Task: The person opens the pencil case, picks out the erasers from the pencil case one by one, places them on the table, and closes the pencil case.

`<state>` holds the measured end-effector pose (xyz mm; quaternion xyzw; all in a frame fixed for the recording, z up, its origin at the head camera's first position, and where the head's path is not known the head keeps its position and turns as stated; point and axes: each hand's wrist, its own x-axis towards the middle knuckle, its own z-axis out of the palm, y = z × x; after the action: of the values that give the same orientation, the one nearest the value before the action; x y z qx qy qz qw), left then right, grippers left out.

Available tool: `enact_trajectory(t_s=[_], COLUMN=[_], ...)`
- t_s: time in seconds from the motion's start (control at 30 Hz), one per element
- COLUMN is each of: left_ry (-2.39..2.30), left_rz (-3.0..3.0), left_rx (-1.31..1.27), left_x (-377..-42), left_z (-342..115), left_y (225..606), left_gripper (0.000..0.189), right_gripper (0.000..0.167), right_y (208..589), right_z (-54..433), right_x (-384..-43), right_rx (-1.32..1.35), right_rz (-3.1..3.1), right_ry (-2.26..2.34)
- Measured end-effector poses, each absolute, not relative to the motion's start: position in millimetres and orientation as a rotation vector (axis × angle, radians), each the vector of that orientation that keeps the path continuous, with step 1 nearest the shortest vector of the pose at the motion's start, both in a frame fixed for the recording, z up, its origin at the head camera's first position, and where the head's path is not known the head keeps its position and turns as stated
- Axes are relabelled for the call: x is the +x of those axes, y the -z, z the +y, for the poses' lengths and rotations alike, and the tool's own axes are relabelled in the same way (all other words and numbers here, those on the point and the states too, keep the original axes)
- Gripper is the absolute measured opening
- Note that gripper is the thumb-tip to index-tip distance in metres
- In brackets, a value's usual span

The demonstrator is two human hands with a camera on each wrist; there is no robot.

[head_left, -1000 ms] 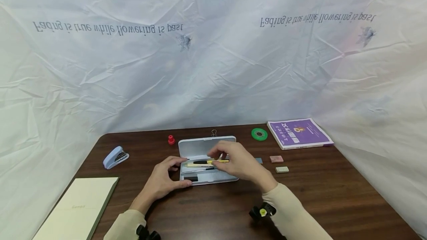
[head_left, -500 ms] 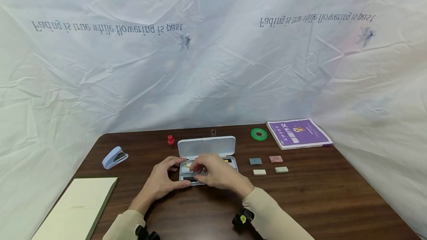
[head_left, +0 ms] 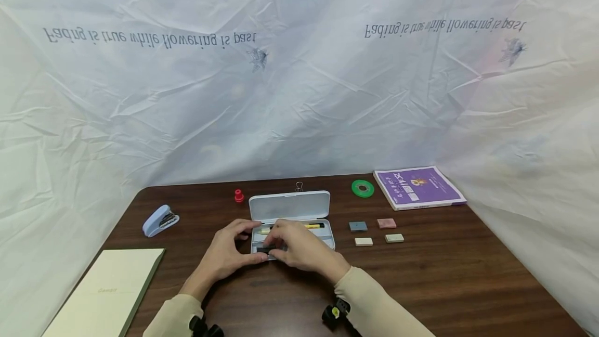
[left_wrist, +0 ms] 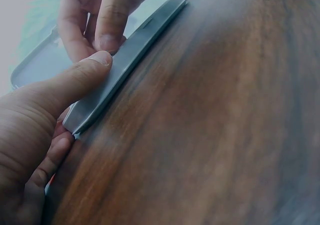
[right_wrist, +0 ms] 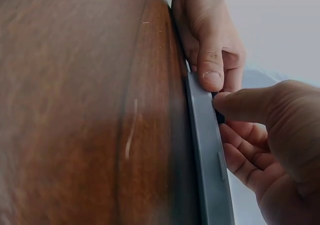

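Observation:
An open pale grey-blue pencil case [head_left: 290, 204] lies on the table with its lid tipped back. My left hand [head_left: 226, 251] grips the case's left end, the thumb on its front rim [left_wrist: 135, 50] and the fingers at the left side. Inside the case, my right hand [head_left: 301, 246] pinches a small black block [head_left: 264, 249] at the front left corner; only a dark bit of the block [right_wrist: 219, 116] shows in the right wrist view. Behind the right hand lie a yellow-and-black pen [head_left: 314, 225] and a pale yellow pen [head_left: 264, 231], both partly covered.
Right of the case are a blue-grey block [head_left: 357, 226], a pink block [head_left: 386, 223] and two whitish blocks [head_left: 363, 242]. Farther back are a green tape roll [head_left: 362, 188], purple book [head_left: 418, 187], binder clip [head_left: 299, 186] and red object [head_left: 239, 195]. Leftward sit a stapler [head_left: 160, 220] and cream notebook [head_left: 105, 287].
My right hand has moved left and toward me, from over the pens to the black block, and now pinches it. The left hand keeps its grip on the case.

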<state>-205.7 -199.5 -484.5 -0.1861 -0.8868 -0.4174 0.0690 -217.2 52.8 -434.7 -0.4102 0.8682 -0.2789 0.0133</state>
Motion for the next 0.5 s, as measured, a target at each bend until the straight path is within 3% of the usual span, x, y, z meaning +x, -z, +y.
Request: enact_trajectory(t_s=[0.5], left_ry=[1.249], left_rz=[-2.671], left_rx=[-0.544], left_x=[-205.7], left_z=[-198.8], left_y=[483.7], left_gripper=[0.077], right_gripper=[0.016], right_y=[432.7], right_z=[54.8], right_x=[-215.2], right_rx=[-1.365], right_rz=[2.708], right_ry=[0.864])
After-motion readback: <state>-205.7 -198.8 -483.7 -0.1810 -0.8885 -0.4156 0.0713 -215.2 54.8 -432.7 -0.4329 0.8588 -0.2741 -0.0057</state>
